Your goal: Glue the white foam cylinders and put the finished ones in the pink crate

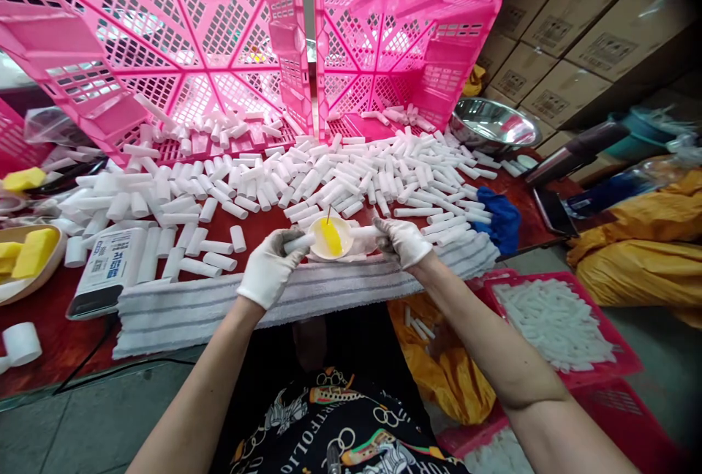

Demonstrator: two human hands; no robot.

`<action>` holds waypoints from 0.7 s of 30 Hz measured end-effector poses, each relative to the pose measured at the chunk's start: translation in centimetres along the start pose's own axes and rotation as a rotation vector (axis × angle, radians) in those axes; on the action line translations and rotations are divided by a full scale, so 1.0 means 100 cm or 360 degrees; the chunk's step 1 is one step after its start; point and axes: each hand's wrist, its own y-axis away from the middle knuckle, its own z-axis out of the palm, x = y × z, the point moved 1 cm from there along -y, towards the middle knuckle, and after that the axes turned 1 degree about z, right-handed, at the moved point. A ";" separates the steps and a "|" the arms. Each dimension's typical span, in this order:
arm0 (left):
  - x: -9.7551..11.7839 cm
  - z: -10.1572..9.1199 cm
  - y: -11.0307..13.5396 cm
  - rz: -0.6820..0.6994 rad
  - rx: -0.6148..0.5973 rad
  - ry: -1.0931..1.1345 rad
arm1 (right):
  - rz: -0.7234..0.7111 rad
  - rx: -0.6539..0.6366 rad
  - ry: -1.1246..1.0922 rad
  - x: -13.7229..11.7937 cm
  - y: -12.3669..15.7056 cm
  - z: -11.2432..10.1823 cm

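Observation:
Both my hands wear white gloves and work over a folded white towel (329,291) at the table's near edge. My left hand (270,266) is closed round a short white tube (299,242), holding it level. My right hand (403,241) is closed on another white tube (366,232) at the same height. Between the two hands stands a small white bowl (330,238) with yellow paste and a thin stick in it. Behind the bowl a large heap of white tubes (307,174) covers the red table.
Two pink plastic crates (164,42) (395,35) stand tipped up at the back, tubes spilling from them. A steel bowl (491,123) and a blue cloth (502,218) lie right. Yellow sponges (33,251) lie left. A pink crate of tubes (553,324) sits low right, cartons (570,13) behind.

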 end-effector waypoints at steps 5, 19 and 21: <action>0.015 0.024 0.012 -0.0097 -0.0237 0.0147 | -0.0052 -0.0050 0.0064 -0.006 0.028 0.007; 0.019 0.066 0.031 -0.0134 0.0019 -0.0741 | -0.1537 0.0590 0.1623 0.018 0.044 0.025; 0.020 0.078 0.036 -0.0020 0.0169 -0.0820 | -0.1393 0.0654 0.1601 0.019 0.042 0.026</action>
